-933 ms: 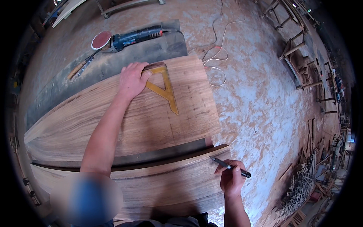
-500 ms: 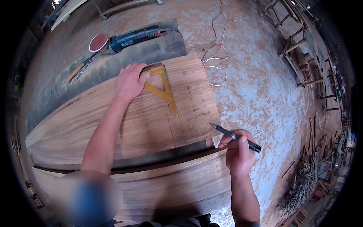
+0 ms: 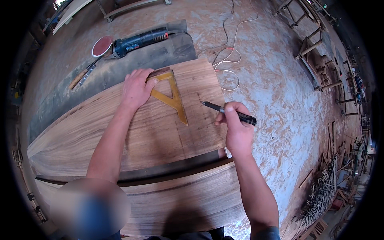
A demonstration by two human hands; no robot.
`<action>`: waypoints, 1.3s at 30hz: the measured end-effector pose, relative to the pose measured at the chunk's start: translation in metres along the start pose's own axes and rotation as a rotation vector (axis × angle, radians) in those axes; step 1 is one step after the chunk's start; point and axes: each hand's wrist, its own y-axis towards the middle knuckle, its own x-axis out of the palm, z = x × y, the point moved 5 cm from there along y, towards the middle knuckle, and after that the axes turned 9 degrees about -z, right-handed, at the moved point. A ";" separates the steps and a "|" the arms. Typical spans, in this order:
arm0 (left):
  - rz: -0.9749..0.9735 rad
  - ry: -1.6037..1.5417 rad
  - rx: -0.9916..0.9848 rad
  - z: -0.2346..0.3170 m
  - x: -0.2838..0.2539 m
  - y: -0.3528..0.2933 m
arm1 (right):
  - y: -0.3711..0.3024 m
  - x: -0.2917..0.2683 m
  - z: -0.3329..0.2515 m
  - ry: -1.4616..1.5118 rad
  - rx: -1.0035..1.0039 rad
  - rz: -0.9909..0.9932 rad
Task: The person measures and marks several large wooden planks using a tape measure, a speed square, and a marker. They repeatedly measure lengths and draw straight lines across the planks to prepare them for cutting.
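My left hand (image 3: pixel 137 88) is closed around the far edge of a wide wooden board (image 3: pixel 148 132), its thumb pressing a yellow triangular set square (image 3: pixel 179 107). One leg of the square lies along that far edge, and its pointed end reaches toward the board's middle. In my right hand (image 3: pixel 239 134) is a black pen (image 3: pixel 216 107), pinched between thumb and fingers. The pen's tip hovers close to the board's right part, to the right of the square; contact with the wood cannot be made out. Faint dark lines run across the board near the square's tip.
A second wooden board (image 3: pixel 188 190) lies nearer me, a dark gap between them. Beyond the far edge, a blue angle grinder (image 3: pixel 140 42) with a reddish disc and a wooden-handled tool (image 3: pixel 80 77) rest on a dark surface. A thin cable (image 3: pixel 228 72) loops across the floor. Racks stand at right.
My right hand has moved left and away from me, bringing the pen over the board and closer to the square. My left hand and the square have stayed nearly still.
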 end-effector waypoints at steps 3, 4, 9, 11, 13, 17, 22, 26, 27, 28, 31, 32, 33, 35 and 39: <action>-0.011 0.000 -0.001 0.003 -0.002 0.000 | 0.014 0.012 0.005 -0.079 0.008 -0.003; -0.015 0.003 -0.005 0.003 -0.003 0.000 | 0.018 0.015 0.007 -0.103 0.007 -0.011; -0.009 -0.011 -0.003 0.004 -0.004 -0.001 | 0.033 0.025 0.012 -0.146 0.020 -0.007; -0.004 -0.009 0.004 0.002 -0.003 -0.001 | 0.037 0.028 0.013 -0.160 0.001 -0.002; 0.000 -0.007 0.013 0.003 -0.003 -0.001 | 0.040 0.031 0.013 -0.178 -0.007 0.002; -0.003 0.008 0.011 0.003 -0.004 -0.001 | 0.048 0.039 0.015 -0.212 0.011 -0.014; -0.012 0.006 0.021 0.003 -0.005 -0.002 | 0.065 0.052 0.024 -0.228 -0.031 -0.073; -0.013 0.007 0.017 0.005 -0.004 -0.001 | 0.085 0.058 0.038 -0.294 -0.098 -0.097; -0.021 0.004 0.011 0.006 -0.003 0.000 | 0.090 0.058 0.040 -0.323 -0.106 -0.090; -0.016 0.008 0.015 0.005 -0.004 -0.001 | 0.092 0.060 0.041 -0.354 -0.116 -0.094; -0.005 0.012 0.027 0.003 -0.005 -0.002 | 0.098 0.064 0.043 -0.410 -0.132 -0.098; -0.003 0.010 0.030 0.003 -0.005 -0.002 | 0.100 0.064 0.045 -0.403 -0.127 -0.096; -0.001 0.008 0.033 0.004 -0.004 -0.001 | 0.101 0.064 0.046 -0.396 -0.122 -0.093; 0.008 -0.002 0.039 0.005 -0.004 -0.002 | 0.103 0.065 0.045 -0.426 -0.136 -0.099; 0.024 -0.007 0.030 0.001 -0.003 -0.003 | 0.101 0.070 0.036 -0.493 -0.124 -0.112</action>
